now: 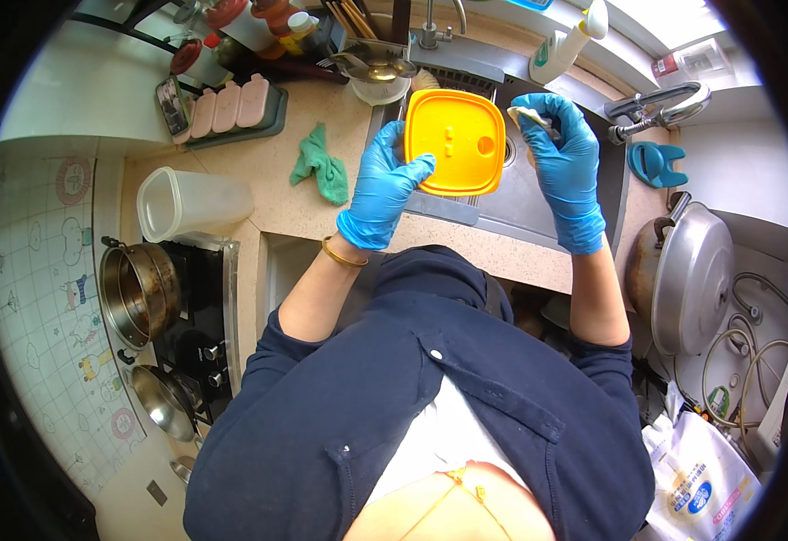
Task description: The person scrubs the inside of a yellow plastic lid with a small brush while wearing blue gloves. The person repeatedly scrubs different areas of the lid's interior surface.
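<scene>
A yellow plastic container lid [461, 128], square with rounded corners, is held up over the counter's edge and the sink. My left hand [384, 186], in a blue disposable glove, grips the lid by its left side with the thumb on top. To the right, my gloved right hand [563, 155] pinches a crumpled whitish cloth or wipe [532, 118], apart from the lid. Beneath both hands is the stainless steel sink [522, 203], its drain partly hidden by the lid.
A green rag [323, 166] and a translucent plastic container [194, 199] lie on the left counter. Pots [140, 294] stand by the gas stove [198, 338]. The faucet [664, 108] and a spray bottle [566, 47] are behind the sink. A large lidded pot [691, 277] sits right.
</scene>
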### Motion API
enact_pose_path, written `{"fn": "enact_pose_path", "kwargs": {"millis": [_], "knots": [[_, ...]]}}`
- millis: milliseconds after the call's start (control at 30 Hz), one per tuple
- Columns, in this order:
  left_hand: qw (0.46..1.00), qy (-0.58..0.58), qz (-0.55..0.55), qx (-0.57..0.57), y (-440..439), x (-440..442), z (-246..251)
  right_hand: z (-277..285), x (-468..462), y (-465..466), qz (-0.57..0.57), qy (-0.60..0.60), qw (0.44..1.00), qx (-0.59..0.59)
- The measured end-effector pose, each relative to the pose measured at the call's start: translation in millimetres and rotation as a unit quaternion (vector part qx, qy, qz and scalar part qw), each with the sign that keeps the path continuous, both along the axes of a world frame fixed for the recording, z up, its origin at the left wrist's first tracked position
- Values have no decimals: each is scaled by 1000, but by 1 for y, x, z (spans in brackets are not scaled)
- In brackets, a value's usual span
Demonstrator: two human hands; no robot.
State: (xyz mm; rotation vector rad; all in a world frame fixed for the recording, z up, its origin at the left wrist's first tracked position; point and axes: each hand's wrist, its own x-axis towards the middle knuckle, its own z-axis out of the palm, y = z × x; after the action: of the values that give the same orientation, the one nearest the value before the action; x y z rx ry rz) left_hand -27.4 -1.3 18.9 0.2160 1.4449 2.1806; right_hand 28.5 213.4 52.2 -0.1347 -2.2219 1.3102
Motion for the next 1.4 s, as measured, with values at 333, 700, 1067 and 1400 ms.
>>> {"fn": "enact_pose_path", "kwargs": {"millis": [333,700,1067,1400], "knots": [[1000,-17,7,4,-2,7,5,6,-1,3,-3,76,987,139],[998,55,-22,-29,1,15,11,3,-8,-6,-4,66,973,222],[996,84,-23,-10,4,23,8,-1,-8,-12,-6,68,966,251],[996,79,-41,-32,5,24,4,-2,-11,-7,28,52,985,162]]}}
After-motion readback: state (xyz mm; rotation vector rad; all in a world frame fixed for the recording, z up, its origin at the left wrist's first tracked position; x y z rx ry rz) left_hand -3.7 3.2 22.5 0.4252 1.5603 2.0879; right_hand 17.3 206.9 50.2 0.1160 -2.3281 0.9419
